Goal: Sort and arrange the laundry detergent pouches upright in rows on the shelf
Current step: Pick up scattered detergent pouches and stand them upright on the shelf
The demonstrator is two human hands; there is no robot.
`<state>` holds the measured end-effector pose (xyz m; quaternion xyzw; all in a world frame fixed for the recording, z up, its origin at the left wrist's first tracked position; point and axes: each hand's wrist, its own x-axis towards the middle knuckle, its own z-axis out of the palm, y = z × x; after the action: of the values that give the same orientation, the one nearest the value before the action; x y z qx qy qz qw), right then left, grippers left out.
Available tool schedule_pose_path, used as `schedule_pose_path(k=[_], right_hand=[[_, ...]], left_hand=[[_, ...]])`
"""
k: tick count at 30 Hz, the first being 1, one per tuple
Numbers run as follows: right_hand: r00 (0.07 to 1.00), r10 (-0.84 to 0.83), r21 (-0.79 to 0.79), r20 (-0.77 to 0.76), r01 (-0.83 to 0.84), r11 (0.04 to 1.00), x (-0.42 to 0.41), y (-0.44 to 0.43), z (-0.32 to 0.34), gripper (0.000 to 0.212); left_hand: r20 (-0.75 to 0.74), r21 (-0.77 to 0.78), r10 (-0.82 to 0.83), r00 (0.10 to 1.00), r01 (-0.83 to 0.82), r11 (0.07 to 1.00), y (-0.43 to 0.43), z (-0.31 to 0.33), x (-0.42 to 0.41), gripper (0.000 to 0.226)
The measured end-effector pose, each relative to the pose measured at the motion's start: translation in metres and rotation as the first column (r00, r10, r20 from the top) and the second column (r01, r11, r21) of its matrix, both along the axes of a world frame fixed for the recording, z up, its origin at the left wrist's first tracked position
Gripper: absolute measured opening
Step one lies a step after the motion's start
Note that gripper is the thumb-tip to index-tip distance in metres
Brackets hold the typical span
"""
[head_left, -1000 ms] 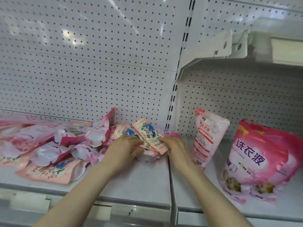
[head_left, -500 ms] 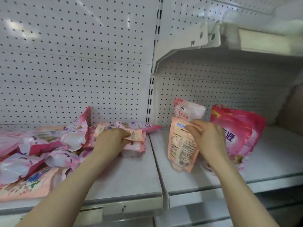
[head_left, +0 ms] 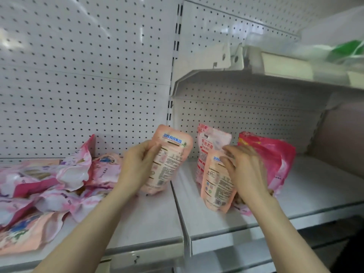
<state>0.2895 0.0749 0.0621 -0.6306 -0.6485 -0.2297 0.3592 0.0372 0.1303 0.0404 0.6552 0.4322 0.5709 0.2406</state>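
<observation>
White pegboard (head_left: 78, 75) backs a metal shelf (head_left: 305, 194) split by a slotted post (head_left: 173, 91), with a higher shelf (head_left: 256, 79) right of the post. Sorting looks barely begun. Right of the post a white-and-pink pouch (head_left: 211, 141) stands at the back and a big red bag (head_left: 275, 154) leans beside it. In front, the right hand (head_left: 244, 170) holds a peach pouch (head_left: 215, 186) upright with bent fingers. Just left of the post, the left hand (head_left: 137, 166) grips another peach pouch (head_left: 171, 158) (printed back facing out), also upright. Further left a heap of pouches (head_left: 49, 184) lies flat and unsorted, so most of the work remains.
</observation>
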Motion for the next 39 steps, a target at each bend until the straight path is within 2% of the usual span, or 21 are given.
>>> schedule_pose_path(k=[2,5,8,10,15,17,21,23,25,28,32,34,36,39], right_hand=[[0.982,0.179,0.043,-0.051,-0.177,0.983,-0.013,0.001,0.012,0.032],[0.89,0.376,-0.11,-0.257,-0.414,0.904,-0.037,0.009,0.032,0.039],[0.814,0.422,-0.15,-0.4,-0.512,0.846,-0.045,0.025,0.038,0.014],[0.812,0.393,-0.148,-0.431,-0.494,0.857,-0.044,0.035,0.036,0.009],[0.895,0.263,-0.115,-0.361,-0.323,0.94,-0.037,0.051,0.032,0.009],[0.937,0.206,-0.158,-0.282,-0.257,0.953,-0.038,0.055,0.033,0.011],[0.994,0.083,-0.25,0.065,-0.065,0.966,-0.043,0.065,0.023,0.019],[0.979,0.048,-0.219,0.197,-0.003,0.976,-0.043,0.068,0.019,0.021],[0.967,0.018,-0.161,0.253,0.024,0.987,-0.043,0.069,0.018,0.017],[0.97,0.057,-0.045,0.235,-0.047,0.998,-0.05,0.065,0.009,0.013],[0.934,0.305,0.008,0.185,-0.312,0.95,-0.073,0.056,-0.01,0.029],[0.899,0.372,-0.094,0.231,-0.36,0.928,-0.09,0.056,-0.026,0.036],[0.883,0.417,-0.264,0.214,-0.359,0.895,-0.106,0.061,-0.045,0.047],[0.884,0.448,-0.451,0.136,-0.348,0.822,-0.126,0.071,-0.058,0.062]], left_hand=[[0.066,-0.068,-0.053,0.996,0.058,0.996,-0.002,0.001,0.006,0.033],[0.138,-0.117,-0.076,0.987,0.093,0.989,-0.007,0.004,0.017,0.027],[0.116,-0.133,-0.115,0.987,0.131,0.982,-0.007,0.002,0.022,0.018],[0.054,-0.118,-0.106,0.993,0.112,0.987,-0.004,-0.004,0.018,0.011],[-0.109,-0.017,0.065,0.992,-0.067,0.998,-0.002,-0.014,-0.023,0.023],[-0.205,0.014,0.159,0.966,-0.159,0.987,-0.003,-0.018,-0.037,0.026],[-0.486,0.081,0.326,0.811,-0.329,0.941,-0.011,-0.026,-0.056,0.034],[-0.593,0.089,0.321,0.739,-0.336,0.938,-0.013,-0.035,-0.064,0.036],[-0.664,0.084,0.305,0.682,-0.338,0.937,-0.017,-0.044,-0.069,0.036],[-0.719,0.091,0.269,0.641,-0.297,0.951,-0.023,-0.055,-0.074,0.036],[-0.722,0.161,0.303,0.622,-0.275,0.948,-0.026,-0.052,-0.079,0.037],[-0.686,0.257,0.386,0.617,-0.291,0.921,-0.023,-0.044,-0.087,0.037],[-0.671,0.344,0.457,0.584,-0.301,0.89,-0.019,-0.035,-0.101,0.038],[-0.738,0.34,0.458,0.496,-0.313,0.887,-0.013,-0.023,-0.129,0.05]])
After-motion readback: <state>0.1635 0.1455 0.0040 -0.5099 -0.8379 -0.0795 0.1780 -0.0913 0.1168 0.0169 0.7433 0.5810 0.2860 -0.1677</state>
